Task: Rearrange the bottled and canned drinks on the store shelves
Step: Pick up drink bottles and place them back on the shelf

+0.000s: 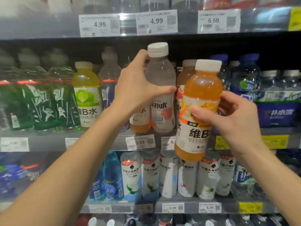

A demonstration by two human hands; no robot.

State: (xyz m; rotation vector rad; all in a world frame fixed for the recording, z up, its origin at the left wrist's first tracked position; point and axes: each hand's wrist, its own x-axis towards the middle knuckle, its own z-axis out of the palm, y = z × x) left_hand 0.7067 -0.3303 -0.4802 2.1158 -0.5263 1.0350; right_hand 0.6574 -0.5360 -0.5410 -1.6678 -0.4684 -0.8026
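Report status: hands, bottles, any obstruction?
Left hand gripping clear bottle at middle shelf. Right hand holding orange bottle off the shelf. Shelf slots packed; no obvious gap.

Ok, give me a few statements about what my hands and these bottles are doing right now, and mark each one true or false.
1. The left hand grips a clear bottle with a white cap. True.
2. The right hand holds a green bottle. False: it holds an orange bottle.
3. The orange bottle is standing on the shelf. False: it is held in the air in front of the shelf edge.
4. A yellow bottle stands on the same shelf, to the left of the left hand. True.
5. Both price tags above the left hand read 6.59. False: they read 4.99; the 6.59 tag is further right.
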